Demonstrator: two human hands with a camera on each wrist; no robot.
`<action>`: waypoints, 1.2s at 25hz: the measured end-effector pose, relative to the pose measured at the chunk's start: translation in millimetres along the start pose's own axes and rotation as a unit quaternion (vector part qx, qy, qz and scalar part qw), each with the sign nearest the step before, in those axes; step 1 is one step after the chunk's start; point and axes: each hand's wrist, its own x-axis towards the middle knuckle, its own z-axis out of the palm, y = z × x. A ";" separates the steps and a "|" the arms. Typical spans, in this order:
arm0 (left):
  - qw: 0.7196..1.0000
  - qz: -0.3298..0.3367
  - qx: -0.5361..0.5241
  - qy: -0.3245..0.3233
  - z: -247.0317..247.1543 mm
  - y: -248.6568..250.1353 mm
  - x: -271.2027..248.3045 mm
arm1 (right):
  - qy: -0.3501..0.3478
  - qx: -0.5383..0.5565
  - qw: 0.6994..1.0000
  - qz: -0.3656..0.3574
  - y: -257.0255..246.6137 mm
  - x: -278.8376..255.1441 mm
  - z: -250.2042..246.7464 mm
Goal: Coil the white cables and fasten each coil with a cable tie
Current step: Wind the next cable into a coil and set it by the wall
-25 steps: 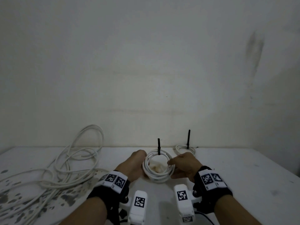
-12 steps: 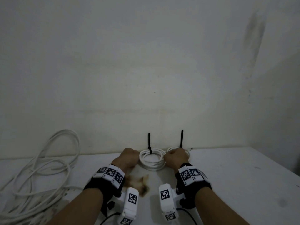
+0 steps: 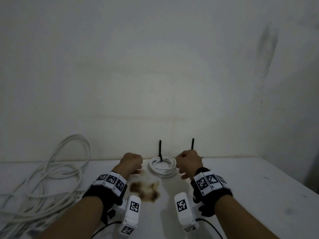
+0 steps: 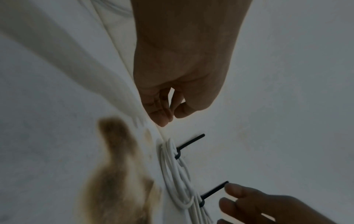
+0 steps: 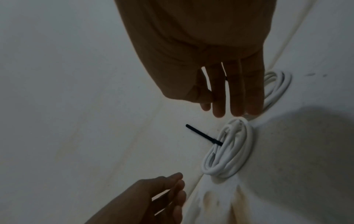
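Note:
A coiled white cable (image 3: 163,168) lies on the table (image 3: 250,187) by the wall, bound by a black cable tie (image 3: 160,150) that sticks up. My left hand (image 3: 132,163) hovers just left of it, fingers loosely curled (image 4: 162,115) and holding nothing. My right hand (image 3: 188,163) is just right of it, fingers straight (image 5: 237,97) and empty. Behind the right hand lies a second tied coil (image 5: 277,84), mostly hidden in the head view; only its tie (image 3: 192,144) shows there. Both coils (image 4: 172,165) lie side by side.
A large tangle of loose white cables (image 3: 43,180) sprawls over the table's left side and rises against the wall. A brown stain (image 3: 145,190) marks the tabletop between my wrists. The table's right edge (image 3: 293,187) runs diagonally at the right.
Both hands carried the tied coil away from me to the wall, set it beside the other coil and let go. They now sit apart on either side.

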 end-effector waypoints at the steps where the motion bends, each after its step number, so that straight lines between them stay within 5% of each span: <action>1: 1.000 -0.001 0.010 -0.005 -7.5 2.7 -4.6 | -0.025 -0.015 1.000 0.000 -6.2 -6.8 -1.7; 6: 0.999 0.033 0.003 -0.006 -69.7 14.8 -57.2 | -0.162 -0.122 0.978 -0.047 -45.5 -57.7 16.8; 12: 0.996 0.050 0.068 0.028 -195.9 -6.0 -120.9 | -0.307 -0.307 0.880 -0.194 -108.3 -138.3 92.7; 17: 0.983 0.002 0.176 0.049 -302.7 -36.9 -155.3 | -0.314 -0.363 0.805 -0.349 -138.0 -174.2 173.5; 22: 0.969 -0.015 0.245 0.022 -340.0 -56.7 -166.4 | -0.335 -0.491 0.734 -0.329 -143.2 -181.2 227.2; 26: 0.950 -0.006 0.311 -0.018 -336.8 -60.9 -160.0 | -0.251 -0.417 0.794 -0.363 -177.9 -180.2 202.8; 30: 0.955 0.060 0.292 0.016 -315.3 -50.1 -148.2 | -0.189 -0.257 0.845 -0.430 -248.5 -186.6 147.0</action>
